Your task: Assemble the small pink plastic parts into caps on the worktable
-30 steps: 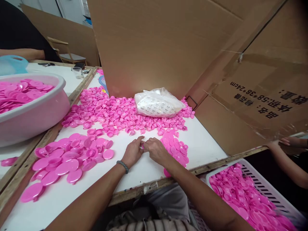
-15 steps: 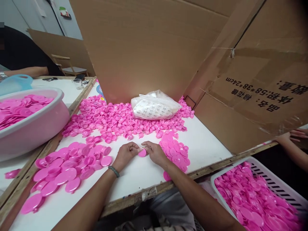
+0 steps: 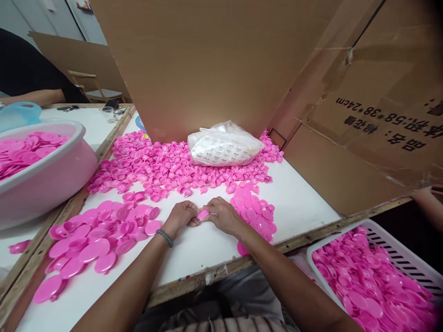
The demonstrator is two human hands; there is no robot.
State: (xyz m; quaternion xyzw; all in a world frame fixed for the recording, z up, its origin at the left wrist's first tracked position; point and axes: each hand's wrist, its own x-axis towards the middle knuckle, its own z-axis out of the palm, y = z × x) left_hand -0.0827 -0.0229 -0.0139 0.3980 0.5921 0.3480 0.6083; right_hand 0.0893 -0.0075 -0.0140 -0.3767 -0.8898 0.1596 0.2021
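Note:
My left hand (image 3: 180, 216) and my right hand (image 3: 223, 215) meet over the white table (image 3: 304, 203), both pinched on one small pink plastic piece (image 3: 203, 214) held between their fingertips. A beaded band sits on my left wrist. A pile of flat pink discs (image 3: 254, 212) lies just right of my right hand. Bigger pink lids (image 3: 93, 230) are spread to the left of my left hand. Behind the hands stretches a heap of small pink caps (image 3: 162, 166).
A clear bag of white pieces (image 3: 223, 145) rests on the caps against an upright cardboard sheet (image 3: 214, 60). A pink basin (image 3: 44, 180) of lids stands left. A white basket (image 3: 377, 281) of pink parts sits lower right. Other people's arms show far left and far right.
The pink piece between my fingertips has turned from lying flat to tilted on edge. Both hands stay together at the same spot.

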